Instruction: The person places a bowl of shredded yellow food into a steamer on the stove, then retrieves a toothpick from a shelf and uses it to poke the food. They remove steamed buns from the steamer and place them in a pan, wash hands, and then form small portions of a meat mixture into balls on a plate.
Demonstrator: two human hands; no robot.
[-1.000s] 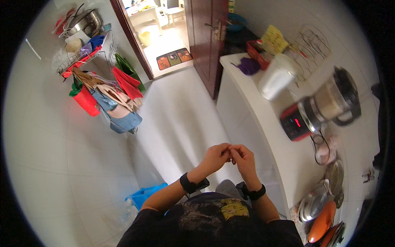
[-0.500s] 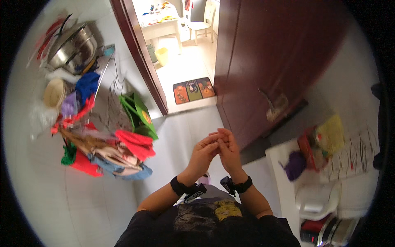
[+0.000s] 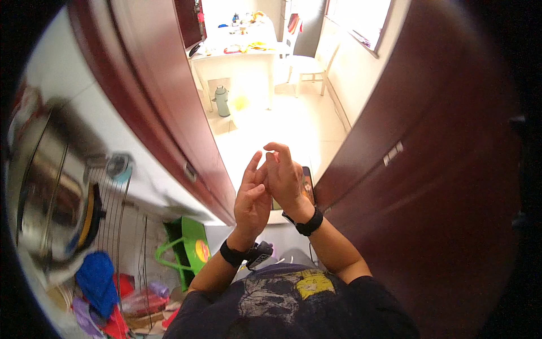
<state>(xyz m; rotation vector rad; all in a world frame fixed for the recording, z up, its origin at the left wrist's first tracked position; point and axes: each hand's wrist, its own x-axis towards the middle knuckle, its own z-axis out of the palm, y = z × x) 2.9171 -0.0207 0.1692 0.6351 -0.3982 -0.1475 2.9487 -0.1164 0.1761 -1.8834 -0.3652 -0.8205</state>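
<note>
My left hand (image 3: 252, 200) is raised in front of my body in the doorway, palm partly up and fingers spread. Against it rests my right hand (image 3: 287, 179), its index finger bent outward and the other fingers partly hidden. The two hands touch around the fingers, and no object shows in either. Black bands circle both wrists; a small dark device (image 3: 259, 254) sits at the left one. Below and beyond the hands, a patterned doormat (image 3: 308, 183) is mostly covered by them.
A dark red door (image 3: 429, 198) stands along the right, with its frame (image 3: 152, 90) on the left. Ahead are a cluttered white table (image 3: 226, 62), a chair (image 3: 310, 65) and a green flask (image 3: 222, 103). At lower left are a green bag (image 3: 189, 248), a wire rack (image 3: 113, 209) and a blue cloth (image 3: 97, 282).
I have moved forward into the doorway; the table and flask look closer. The hands have gone from fingertips together to overlapping, with the left fingers spread. The right-hand counter has left view.
</note>
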